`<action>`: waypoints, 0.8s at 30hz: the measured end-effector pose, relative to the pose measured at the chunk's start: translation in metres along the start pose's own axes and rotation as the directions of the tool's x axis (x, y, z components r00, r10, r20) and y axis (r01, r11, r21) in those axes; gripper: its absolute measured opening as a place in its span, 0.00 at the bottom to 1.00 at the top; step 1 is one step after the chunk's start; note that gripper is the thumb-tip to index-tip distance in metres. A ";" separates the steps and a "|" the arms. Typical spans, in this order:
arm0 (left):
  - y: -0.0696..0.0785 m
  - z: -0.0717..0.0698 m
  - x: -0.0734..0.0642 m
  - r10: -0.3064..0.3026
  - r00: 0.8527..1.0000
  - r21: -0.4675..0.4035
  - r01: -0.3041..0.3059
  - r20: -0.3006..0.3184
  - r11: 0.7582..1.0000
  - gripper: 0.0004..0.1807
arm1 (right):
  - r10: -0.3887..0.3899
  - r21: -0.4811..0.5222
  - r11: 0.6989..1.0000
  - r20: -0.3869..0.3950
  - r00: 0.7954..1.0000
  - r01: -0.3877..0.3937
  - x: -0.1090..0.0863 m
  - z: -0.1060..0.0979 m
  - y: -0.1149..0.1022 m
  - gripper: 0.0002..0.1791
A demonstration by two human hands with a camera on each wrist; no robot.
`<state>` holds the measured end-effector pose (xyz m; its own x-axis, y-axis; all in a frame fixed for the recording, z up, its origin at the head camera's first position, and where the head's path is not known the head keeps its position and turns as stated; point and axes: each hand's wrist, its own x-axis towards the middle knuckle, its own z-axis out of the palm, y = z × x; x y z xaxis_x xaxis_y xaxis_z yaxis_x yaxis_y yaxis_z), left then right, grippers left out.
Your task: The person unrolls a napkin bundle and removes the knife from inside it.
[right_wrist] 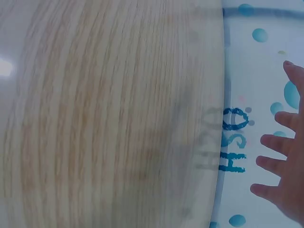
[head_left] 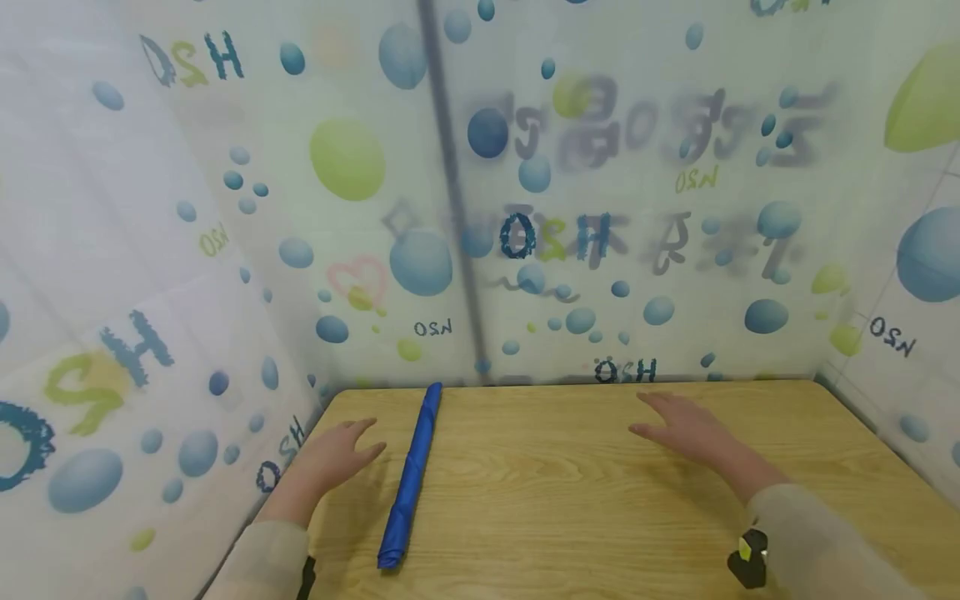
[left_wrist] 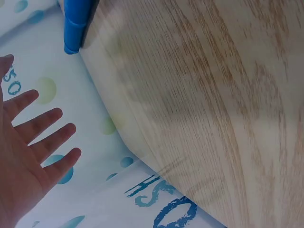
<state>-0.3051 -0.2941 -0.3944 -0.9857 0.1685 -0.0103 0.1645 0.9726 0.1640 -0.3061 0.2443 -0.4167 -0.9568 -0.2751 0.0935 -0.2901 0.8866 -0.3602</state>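
Note:
A long, narrow blue roll of thin, wrinkled sheet material (head_left: 411,483) lies lengthwise on the left part of the wooden table (head_left: 540,492). Just to its left, my left hand (head_left: 339,457) hovers over the table with fingers spread and nothing in them. One end of the same blue roll (left_wrist: 77,21) shows at the top of the left wrist view, apart from the spread left hand (left_wrist: 33,147). My right hand (head_left: 686,427) is held above the right side of the table, fingers extended, holding nothing. In the right wrist view the right hand (right_wrist: 285,156) also appears with its fingers apart.
Translucent curtains (head_left: 630,317) printed with blue and green drops and H2O lettering enclose the table at the back and both sides. A dark upright pole (head_left: 453,192) shows through the back curtain. Dark devices, such as the one at the right wrist (head_left: 748,560), sit by the sleeves.

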 end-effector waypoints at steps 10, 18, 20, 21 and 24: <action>0.010 0.004 -0.008 0.002 0.998 -0.188 0.009 0.055 0.982 0.42 | -0.006 0.168 0.986 0.042 0.999 -0.001 0.003 0.018 -0.022 0.45; 0.016 0.010 -0.016 0.017 0.997 -0.259 0.004 0.079 0.966 0.34 | -0.040 0.257 0.966 0.068 0.997 0.022 0.006 0.034 -0.050 0.40; 0.016 0.012 -0.017 0.025 0.996 -0.264 -0.002 0.085 0.964 0.33 | -0.060 0.284 0.958 0.078 0.995 0.035 0.008 0.038 -0.058 0.39; 0.016 0.013 -0.018 0.030 0.996 -0.268 -0.005 0.087 0.963 0.33 | -0.072 0.295 0.955 0.085 0.994 0.044 0.009 0.040 -0.062 0.38; 0.016 0.016 -0.019 0.032 0.995 -0.282 -0.003 0.099 0.960 0.33 | -0.100 0.314 0.947 0.114 0.988 0.060 0.012 0.047 -0.072 0.37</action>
<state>-0.2827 -0.2796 -0.4074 -0.9713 0.2148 -0.1026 0.1504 0.8878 0.4351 -0.2964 0.1596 -0.4333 -0.9148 -0.4034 0.0224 -0.3270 0.7066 -0.6275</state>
